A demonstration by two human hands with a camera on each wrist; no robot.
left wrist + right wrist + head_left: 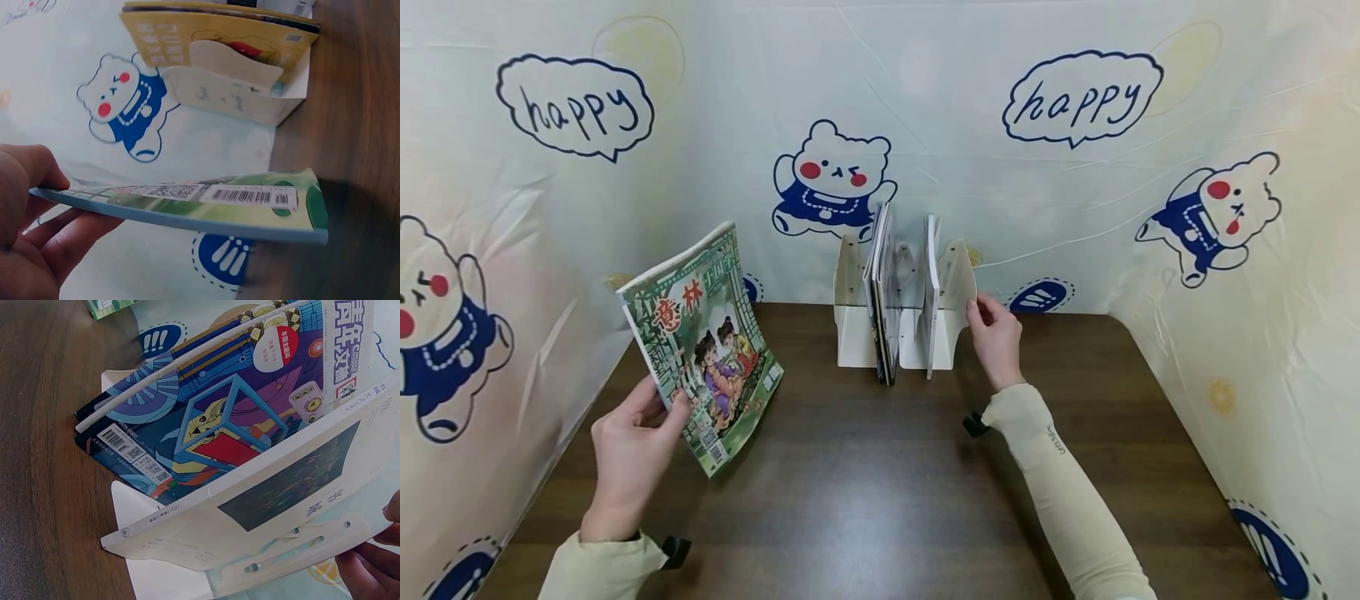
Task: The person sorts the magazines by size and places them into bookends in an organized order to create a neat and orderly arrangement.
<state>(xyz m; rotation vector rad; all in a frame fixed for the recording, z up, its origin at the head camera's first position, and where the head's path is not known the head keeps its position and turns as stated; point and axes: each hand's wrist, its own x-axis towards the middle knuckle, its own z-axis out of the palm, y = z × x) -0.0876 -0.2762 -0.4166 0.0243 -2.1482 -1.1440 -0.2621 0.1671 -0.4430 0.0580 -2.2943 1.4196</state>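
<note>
The left hand [628, 450] pinches the green magazine [703, 346] at its lower corner, thumb on the cover and fingers behind, holding it tilted above the table [865, 475], left of the rack [902, 308]. Such a low grip lets the pages sag, so a hold nearer the spine would likely keep it stiff for slotting. Farther back, the right hand [996, 337] rests its fingers on the rack's right end plate; I cannot tell whether they curl round it. It seems well placed to steady the rack. A white book [262, 506] and blue magazines [206, 419] already stand inside; the gap between them looks the easiest entry.
</note>
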